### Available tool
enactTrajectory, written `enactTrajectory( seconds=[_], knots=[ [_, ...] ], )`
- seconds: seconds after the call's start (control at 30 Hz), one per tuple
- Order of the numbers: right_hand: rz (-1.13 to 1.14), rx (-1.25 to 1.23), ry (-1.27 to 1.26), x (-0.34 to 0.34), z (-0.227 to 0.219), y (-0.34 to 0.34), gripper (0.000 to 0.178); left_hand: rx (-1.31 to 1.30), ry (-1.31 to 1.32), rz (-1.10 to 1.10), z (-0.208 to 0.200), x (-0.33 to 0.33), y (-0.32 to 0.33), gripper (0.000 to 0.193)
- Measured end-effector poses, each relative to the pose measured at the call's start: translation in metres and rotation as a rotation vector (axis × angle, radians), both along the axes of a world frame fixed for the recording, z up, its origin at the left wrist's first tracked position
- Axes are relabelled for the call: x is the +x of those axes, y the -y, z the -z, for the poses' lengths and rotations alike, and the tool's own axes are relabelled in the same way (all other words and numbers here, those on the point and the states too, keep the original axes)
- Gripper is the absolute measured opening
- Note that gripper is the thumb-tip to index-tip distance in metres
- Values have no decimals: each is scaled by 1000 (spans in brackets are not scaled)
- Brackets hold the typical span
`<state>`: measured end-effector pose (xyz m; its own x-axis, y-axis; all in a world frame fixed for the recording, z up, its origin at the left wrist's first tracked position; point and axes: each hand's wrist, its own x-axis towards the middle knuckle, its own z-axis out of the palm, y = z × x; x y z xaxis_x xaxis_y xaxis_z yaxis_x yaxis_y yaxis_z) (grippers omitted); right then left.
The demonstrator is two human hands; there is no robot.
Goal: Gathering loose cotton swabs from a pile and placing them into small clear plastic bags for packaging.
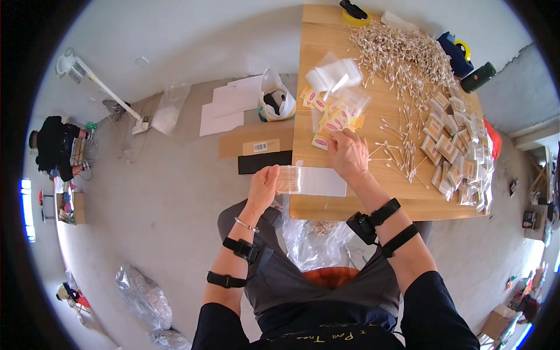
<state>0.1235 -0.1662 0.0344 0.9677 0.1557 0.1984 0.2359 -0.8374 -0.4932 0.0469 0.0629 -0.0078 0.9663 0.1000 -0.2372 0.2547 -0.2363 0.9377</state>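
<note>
At the table's near left edge, my left hand [265, 188] is closed on a small clear plastic bag of cotton swabs [289, 179], laid level. Beside the bag lies a flat white card [324, 182] on the wood. My right hand [349, 154] reaches over the table, its bent fingers closed at the edge of a printed label card [335, 121] in a loose pile of yellow and white ones. Its fingertips are partly hidden. Just beyond the pile rests a stack of clear empty bags [335, 76].
Loose cotton swabs [402, 55] heap at the table's far side, and several stray towards me. Filled swab packs [458, 149] pile up on the right. A tape dispenser [455, 53] and a dark green cylinder [478, 77] stand far right. Cardboard [256, 140] lies left of the table.
</note>
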Motion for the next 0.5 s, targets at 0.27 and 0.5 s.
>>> enactTrajectory(
  seconds=[0.27,0.5],
  knots=[
    [52,184,275,19,9,6,34,5,37,17,0,-1,1,46],
    [-20,0,29,11,3,11,31,-16,33,10,-3,0,3,46]
  ],
)
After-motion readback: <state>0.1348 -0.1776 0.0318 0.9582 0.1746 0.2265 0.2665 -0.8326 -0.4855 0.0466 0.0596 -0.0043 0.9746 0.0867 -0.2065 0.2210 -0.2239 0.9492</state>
